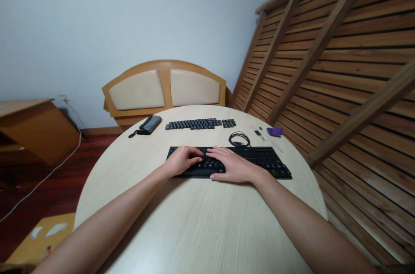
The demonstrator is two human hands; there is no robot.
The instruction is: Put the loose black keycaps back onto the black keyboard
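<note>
Keyboard lies flat & lengthwise across the round table, right in front of the person, prob. so both hands reach it w/o stretching. L hand is at its left part, thumb & index curved toward each other at the keys; can't tell if anything's pinched btwn them. R hand is spread loosely, not gripping: fingers over the middle keys, thumb by the front edge, which likely steadies things there. Cable sits coiled just behind the keyboard, presumably to stay out of the way. Farther back, keycaps stand in rows much like a std layout, prob. so each one's spot is easy to tell. Purple cloth & small items, too tiny to ID for sure, lie back right, w/in the R hand's side, maybe for quick access. Grey pouch lies back left, well apart, seemingly to leave working room; contents, if any, not visible.
</note>
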